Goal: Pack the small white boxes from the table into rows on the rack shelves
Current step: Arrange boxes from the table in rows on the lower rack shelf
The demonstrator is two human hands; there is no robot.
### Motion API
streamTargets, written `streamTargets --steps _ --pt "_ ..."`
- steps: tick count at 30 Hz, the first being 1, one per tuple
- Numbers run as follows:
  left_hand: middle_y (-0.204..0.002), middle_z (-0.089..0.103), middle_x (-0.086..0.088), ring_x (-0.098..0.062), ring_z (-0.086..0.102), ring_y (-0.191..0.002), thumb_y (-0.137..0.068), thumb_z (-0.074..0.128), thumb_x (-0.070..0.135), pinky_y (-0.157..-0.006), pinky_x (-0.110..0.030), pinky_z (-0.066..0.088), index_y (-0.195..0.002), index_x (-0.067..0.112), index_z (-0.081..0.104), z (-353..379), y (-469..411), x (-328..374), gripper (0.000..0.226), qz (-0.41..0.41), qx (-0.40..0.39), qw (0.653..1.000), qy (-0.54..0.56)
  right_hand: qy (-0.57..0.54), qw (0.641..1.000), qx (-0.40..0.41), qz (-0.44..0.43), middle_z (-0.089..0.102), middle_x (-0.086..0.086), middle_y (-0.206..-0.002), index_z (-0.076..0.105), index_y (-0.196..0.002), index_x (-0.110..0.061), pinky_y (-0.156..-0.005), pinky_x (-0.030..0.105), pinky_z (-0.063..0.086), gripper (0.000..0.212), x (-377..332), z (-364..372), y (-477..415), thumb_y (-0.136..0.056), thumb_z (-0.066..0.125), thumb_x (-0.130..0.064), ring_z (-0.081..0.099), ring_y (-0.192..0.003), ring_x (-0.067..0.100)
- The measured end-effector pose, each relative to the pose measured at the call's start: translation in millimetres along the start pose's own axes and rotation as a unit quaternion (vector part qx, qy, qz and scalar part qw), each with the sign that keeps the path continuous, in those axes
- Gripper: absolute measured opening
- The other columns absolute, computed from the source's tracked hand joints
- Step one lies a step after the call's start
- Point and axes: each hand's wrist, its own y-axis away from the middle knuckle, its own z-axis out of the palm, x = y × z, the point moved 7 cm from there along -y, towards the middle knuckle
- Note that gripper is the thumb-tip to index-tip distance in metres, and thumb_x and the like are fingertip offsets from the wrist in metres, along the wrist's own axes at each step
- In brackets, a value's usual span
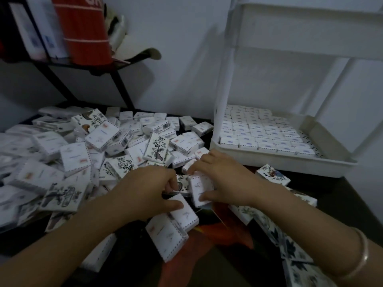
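A loose heap of small white boxes (87, 150) covers the dark table (339, 195) from the left to the middle. My right hand (226, 179) grips one white box (200, 188) between thumb and fingers at the near edge of the heap. My left hand (149, 189) has its fingers curled over another box (184, 213), thumb on its top. The white rack (228, 79) stands at the right; its lower shelf (290, 164) holds several neat rows of boxes (263, 131).
A black shelf frame (122, 88) at the back left carries a red bundle (83, 27) and white packets. More printed boxes (273, 175) lie along the table's right front. A red-orange cloth (223, 235) sits under the near boxes. A bangle (360, 253) circles my right wrist.
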Motion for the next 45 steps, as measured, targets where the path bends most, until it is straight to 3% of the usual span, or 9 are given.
streamTargets --steps 8,15,21,25,29,34,38,42,45 --pt "-0.106 0.059 0.011 -0.011 0.055 -0.092 -0.072 0.074 0.059 -0.069 -0.027 0.044 -0.114 0.032 0.052 16.1 -20.3 10.5 0.054 0.028 -0.134 0.987 -0.082 -0.151 0.980 0.083 0.098 0.057 -0.021 -0.109 0.049 -0.126 -0.041 -0.071 0.023 0.041 0.052 23.9 -19.4 29.5 -0.079 0.068 -0.054 0.051 -0.091 0.000" --pt "-0.106 0.055 0.018 -0.001 0.051 -0.088 -0.073 0.078 0.049 -0.072 -0.023 0.047 -0.124 0.037 0.052 18.2 -20.4 14.7 0.059 0.038 -0.160 0.986 0.043 -0.302 0.925 0.103 0.207 0.065 -0.014 -0.094 0.052 -0.096 -0.034 -0.056 0.019 0.049 0.024 54.5 -11.1 55.5 -0.082 0.071 -0.042 0.063 -0.073 -0.002" --pt "-0.104 0.047 0.025 0.004 0.049 -0.097 -0.072 0.081 0.040 -0.074 -0.017 0.043 -0.109 0.042 0.050 14.6 -20.3 25.3 0.048 0.054 -0.141 0.979 0.134 -0.458 0.842 0.130 0.256 0.069 0.003 -0.101 0.052 -0.110 -0.038 -0.064 0.046 0.056 0.027 70.1 -6.7 80.4 -0.088 0.066 -0.034 0.068 -0.081 0.034" --pt "-0.106 0.051 0.022 0.004 0.052 -0.094 -0.074 0.080 0.040 -0.071 -0.013 0.044 -0.108 0.045 0.046 7.0 -30.1 33.4 0.048 0.044 -0.135 0.971 0.192 -0.571 0.772 0.125 0.251 0.064 0.005 -0.104 0.060 -0.117 -0.049 -0.063 0.032 0.059 0.031 79.3 -8.6 93.7 -0.095 0.058 -0.027 0.071 -0.080 0.023" --pt "-0.117 0.052 0.019 0.009 0.057 -0.092 -0.079 0.073 0.045 -0.075 -0.014 0.050 -0.115 0.056 0.047 -4.9 -50.5 57.8 0.045 0.063 -0.131 0.959 0.245 -0.645 0.706 0.130 0.263 0.061 0.006 -0.116 0.065 -0.115 -0.041 -0.072 0.041 0.060 0.032 101.0 -5.8 107.1 -0.099 0.049 -0.018 0.069 -0.092 0.028" --pt "-0.101 0.065 0.010 0.000 0.066 -0.063 -0.095 0.056 0.036 -0.050 -0.016 0.050 -0.122 0.045 0.047 -10.1 -92.2 94.5 0.030 0.083 -0.111 0.939 0.314 -0.683 0.649 0.166 0.289 0.060 0.006 -0.126 0.069 -0.111 -0.036 -0.070 0.043 0.058 0.050 140.2 -6.7 123.9 -0.097 0.032 -0.005 0.067 -0.097 0.033" --pt "-0.079 0.066 0.000 -0.009 0.060 -0.054 -0.100 0.042 0.027 -0.049 -0.027 0.050 -0.114 0.048 0.048 -13.1 -130.2 117.2 0.026 0.080 -0.091 0.934 0.338 -0.651 0.658 0.202 0.320 0.061 0.000 -0.127 0.070 -0.105 -0.041 -0.081 0.046 0.056 0.054 178.1 -12.8 135.4 -0.093 0.033 -0.003 0.062 -0.108 0.029" --pt "-0.082 0.062 -0.002 -0.010 0.062 -0.066 -0.097 0.037 0.021 -0.053 -0.026 0.052 -0.093 0.041 0.055 -17.1 -170.9 133.9 0.027 0.064 -0.043 0.911 0.406 -0.590 0.698 0.239 0.327 0.070 -0.006 -0.113 0.067 -0.109 -0.036 -0.067 0.023 0.051 0.047 216.9 -27.6 136.7 -0.089 0.041 -0.002 0.066 -0.096 0.015" --pt "-0.070 0.061 0.008 -0.001 0.057 -0.055 -0.092 0.047 0.049 -0.050 -0.017 0.044 -0.084 0.039 0.054 -20.6 -203.8 135.1 0.015 0.044 0.038 0.916 0.396 -0.553 0.716 0.276 0.325 0.075 -0.005 -0.095 0.063 -0.110 -0.029 -0.070 0.025 0.055 0.036 250.2 -43.4 127.1 -0.088 0.053 -0.002 0.070 -0.087 0.014"
